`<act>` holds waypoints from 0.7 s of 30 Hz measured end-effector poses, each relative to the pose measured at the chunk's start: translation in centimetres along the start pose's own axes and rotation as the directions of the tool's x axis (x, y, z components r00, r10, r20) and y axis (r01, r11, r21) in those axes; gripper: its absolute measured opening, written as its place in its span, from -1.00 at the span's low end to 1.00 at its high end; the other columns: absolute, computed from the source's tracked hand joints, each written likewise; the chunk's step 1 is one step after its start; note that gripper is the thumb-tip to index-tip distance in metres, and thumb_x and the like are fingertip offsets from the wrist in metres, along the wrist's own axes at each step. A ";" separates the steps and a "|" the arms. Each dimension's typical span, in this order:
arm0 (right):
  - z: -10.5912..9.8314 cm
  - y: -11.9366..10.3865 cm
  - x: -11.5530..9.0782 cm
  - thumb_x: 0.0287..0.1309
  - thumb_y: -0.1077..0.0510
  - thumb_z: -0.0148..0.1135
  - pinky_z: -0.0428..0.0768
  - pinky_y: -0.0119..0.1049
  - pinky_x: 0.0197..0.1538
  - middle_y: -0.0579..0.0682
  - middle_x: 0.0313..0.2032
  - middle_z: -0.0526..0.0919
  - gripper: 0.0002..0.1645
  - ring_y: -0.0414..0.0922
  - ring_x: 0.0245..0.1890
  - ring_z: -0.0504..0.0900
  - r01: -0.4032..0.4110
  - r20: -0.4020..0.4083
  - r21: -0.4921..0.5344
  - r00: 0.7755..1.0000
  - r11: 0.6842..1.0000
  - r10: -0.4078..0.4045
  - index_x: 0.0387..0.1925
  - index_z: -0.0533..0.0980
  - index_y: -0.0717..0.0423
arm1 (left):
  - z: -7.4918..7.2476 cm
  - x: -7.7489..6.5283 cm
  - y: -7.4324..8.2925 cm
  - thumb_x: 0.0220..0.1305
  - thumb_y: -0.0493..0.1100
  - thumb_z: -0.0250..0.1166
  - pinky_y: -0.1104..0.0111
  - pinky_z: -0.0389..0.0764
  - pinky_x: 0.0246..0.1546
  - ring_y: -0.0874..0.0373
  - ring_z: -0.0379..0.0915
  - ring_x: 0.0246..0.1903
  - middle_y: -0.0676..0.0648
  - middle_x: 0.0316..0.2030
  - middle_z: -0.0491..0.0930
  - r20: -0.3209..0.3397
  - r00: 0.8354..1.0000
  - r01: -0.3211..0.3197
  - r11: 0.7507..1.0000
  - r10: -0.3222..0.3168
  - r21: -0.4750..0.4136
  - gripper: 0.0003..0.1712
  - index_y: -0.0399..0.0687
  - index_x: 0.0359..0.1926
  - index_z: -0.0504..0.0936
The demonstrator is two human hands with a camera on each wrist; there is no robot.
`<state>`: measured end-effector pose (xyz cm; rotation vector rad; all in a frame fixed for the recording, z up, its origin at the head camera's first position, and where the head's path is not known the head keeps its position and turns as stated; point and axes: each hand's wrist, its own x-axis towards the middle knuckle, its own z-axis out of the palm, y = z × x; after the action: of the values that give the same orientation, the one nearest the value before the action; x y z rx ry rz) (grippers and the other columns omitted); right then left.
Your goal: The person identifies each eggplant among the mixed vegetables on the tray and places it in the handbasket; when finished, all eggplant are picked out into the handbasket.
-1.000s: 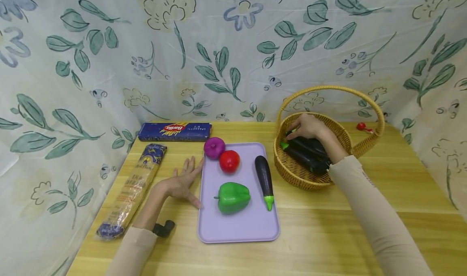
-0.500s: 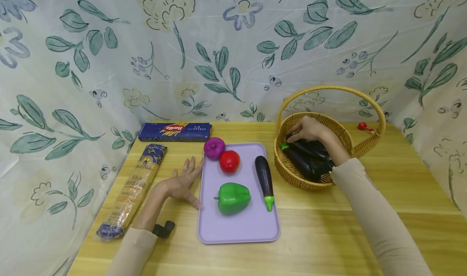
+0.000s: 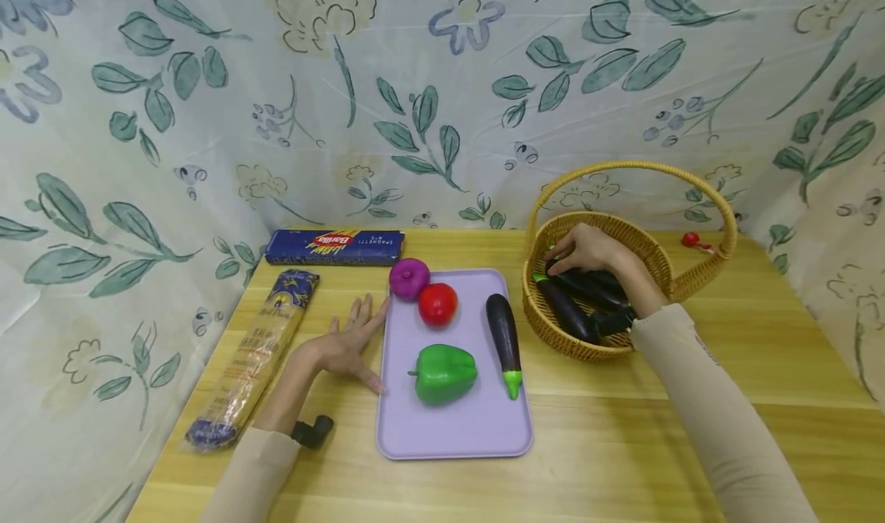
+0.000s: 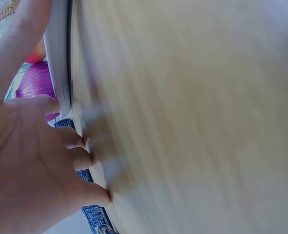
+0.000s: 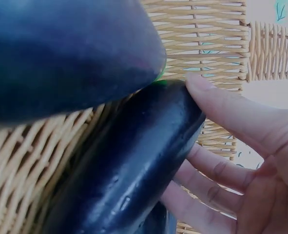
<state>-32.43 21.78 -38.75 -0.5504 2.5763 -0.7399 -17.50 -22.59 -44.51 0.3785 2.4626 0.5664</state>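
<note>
My right hand (image 3: pixel 594 248) reaches into the wicker basket (image 3: pixel 549 331). In the right wrist view its thumb and fingers (image 5: pixel 217 168) grip a dark eggplant (image 5: pixel 134 156) from both sides. Another eggplant (image 5: pixel 70 53) lies beside it, partly covering the view. At left, my left hand (image 3: pixel 346 350) is spread, with fingertips at the left edge of the lilac tray (image 3: pixel 452 435). On that tray are a green bell pepper (image 3: pixel 445 375), a red tomato (image 3: pixel 438 305) and an eggplant (image 3: pixel 502 331). A purple onion (image 3: pixel 409 279) rests at its far left corner.
A blue spaghetti box (image 3: pixel 335 248) lies at the back left. Left of my left hand is a long pasta bag (image 3: pixel 256 354). The basket's tall handle (image 3: pixel 629 166) arches over my right hand. A small red item (image 3: pixel 691 239) sits behind the basket, to the right.
My right hand stays in the basket and has shifted slightly, and the near eggplant there now lies a little apart from the others. The left hand keeps its place at the tray.
</note>
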 end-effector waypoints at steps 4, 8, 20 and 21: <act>0.1 0.2 0.1 0.23 0.13 0.47 0.60 -0.24 -0.47 0.26 -0.13 0.82 -0.56 -0.14 -0.53 0.63 0.006 -0.010 -0.002 1.000 1.000 -0.006 0.09 0.69 0.28 | -0.1 0.1 0.1 -0.15 0.33 0.63 -0.41 -0.55 0.49 -0.32 -0.84 0.58 -0.35 0.59 -0.70 0.004 1.000 0.002 1.000 -0.002 0.000 0.73 0.11 0.66 -0.51; 0.0 0.2 0.0 0.24 0.13 0.47 0.61 -0.24 -0.46 0.24 -0.14 0.83 -0.57 -0.14 -0.51 0.64 0.008 -0.010 0.002 1.000 1.000 -0.008 0.08 0.70 0.28 | -0.1 0.1 0.1 -0.15 0.33 0.64 -0.41 -0.56 0.49 -0.31 -0.85 0.58 -0.35 0.59 -0.71 0.004 1.000 0.007 1.000 -0.007 -0.002 0.74 0.12 0.65 -0.52; 0.1 -0.3 -0.5 0.30 0.11 0.41 0.73 0.05 0.05 0.30 -0.02 0.78 -0.54 0.19 -0.03 0.77 0.036 -0.021 -0.078 0.999 0.996 -0.038 0.13 0.66 0.32 | -0.2 0.1 0.2 -0.13 0.33 0.62 -0.41 -0.57 0.49 -0.32 -0.86 0.58 -0.36 0.58 -0.71 0.010 1.000 0.001 1.000 -0.001 -0.003 0.73 0.11 0.65 -0.53; 0.1 -0.5 -0.7 0.32 0.09 0.39 0.70 0.11 0.10 0.31 0.00 0.77 -0.51 0.21 0.00 0.76 0.038 -0.031 -0.085 0.999 0.996 -0.040 0.16 0.64 0.33 | -0.2 0.1 0.1 -0.13 0.33 0.62 -0.42 -0.57 0.48 -0.33 -0.85 0.57 -0.37 0.58 -0.71 0.011 1.000 -0.002 1.000 0.002 -0.006 0.73 0.11 0.65 -0.53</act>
<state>-31.63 21.67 -38.36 -0.6214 2.6437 -0.6604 -17.64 -22.50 -44.35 0.3807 2.4497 0.5715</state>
